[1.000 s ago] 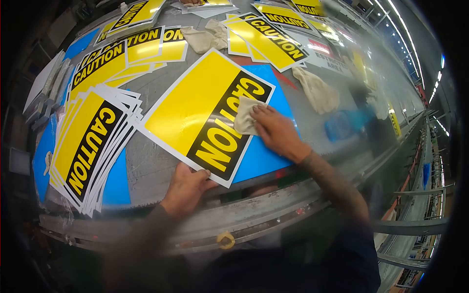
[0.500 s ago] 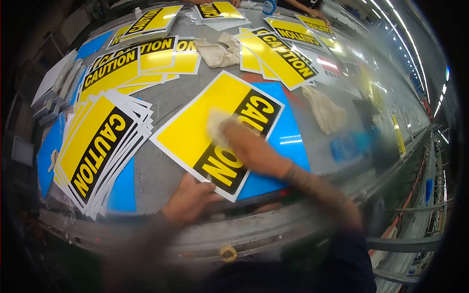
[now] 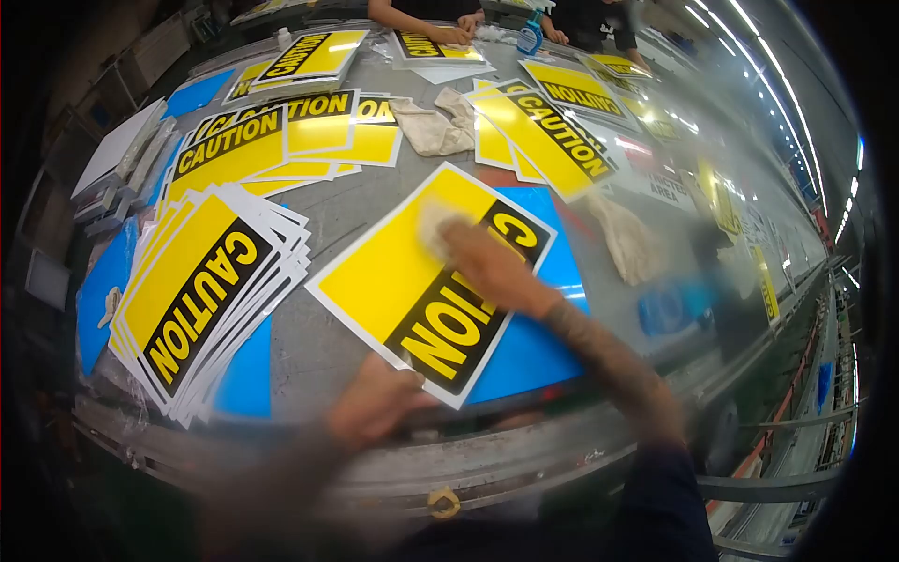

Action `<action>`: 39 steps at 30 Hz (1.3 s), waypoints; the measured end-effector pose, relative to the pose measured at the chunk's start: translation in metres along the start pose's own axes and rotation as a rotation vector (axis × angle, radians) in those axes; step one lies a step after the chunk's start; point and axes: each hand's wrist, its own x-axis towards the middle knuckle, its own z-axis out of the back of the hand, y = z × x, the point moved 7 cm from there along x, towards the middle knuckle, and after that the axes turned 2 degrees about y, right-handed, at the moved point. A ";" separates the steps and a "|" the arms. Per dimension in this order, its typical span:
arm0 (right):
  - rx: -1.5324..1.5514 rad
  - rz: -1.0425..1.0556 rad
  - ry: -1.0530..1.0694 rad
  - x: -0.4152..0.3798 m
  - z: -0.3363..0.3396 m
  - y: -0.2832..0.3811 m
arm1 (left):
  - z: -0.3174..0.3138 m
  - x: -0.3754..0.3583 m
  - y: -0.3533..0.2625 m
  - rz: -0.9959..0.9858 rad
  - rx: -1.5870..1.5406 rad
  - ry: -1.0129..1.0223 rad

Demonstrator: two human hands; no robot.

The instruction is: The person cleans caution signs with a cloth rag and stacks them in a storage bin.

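Note:
A yellow and black CAUTION sign [image 3: 375, 272] with a white border lies at an angle in front of me, partly over a blue sheet [image 3: 529, 361]. My right hand [image 3: 492, 267] presses a whitish cloth [image 3: 435, 225] onto the sign's yellow part, hiding some of the lettering. The cloth is blurred by motion. At the sign's near corner, my left hand [image 3: 379, 398] grips the edge, its thumb on top and the other fingers partly hidden. Close by on the left sits a fanned stack of CAUTION signs [image 3: 192, 290].
More CAUTION signs [image 3: 234, 145] lie at the back left and others [image 3: 552, 131] at the back right. Rags [image 3: 431, 126] and a blue spray bottle [image 3: 530, 36] are on the table [image 3: 328, 211]. Other people's hands [image 3: 454, 35] work at the far edge.
My right hand has shifted the cloth a little across the sign, further up its yellow part. My left hand stays at the near corner. The camera view has tilted slightly up.

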 end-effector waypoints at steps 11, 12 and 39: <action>0.007 -0.057 -0.129 0.064 -0.012 -0.065 | 0.007 0.003 0.000 0.033 -0.014 -0.017; 0.160 -0.047 0.006 0.060 -0.015 -0.031 | 0.005 0.001 -0.002 0.016 -0.016 -0.021; -0.218 -0.071 -0.102 0.066 -0.005 -0.036 | 0.011 0.007 0.003 -0.087 0.064 0.081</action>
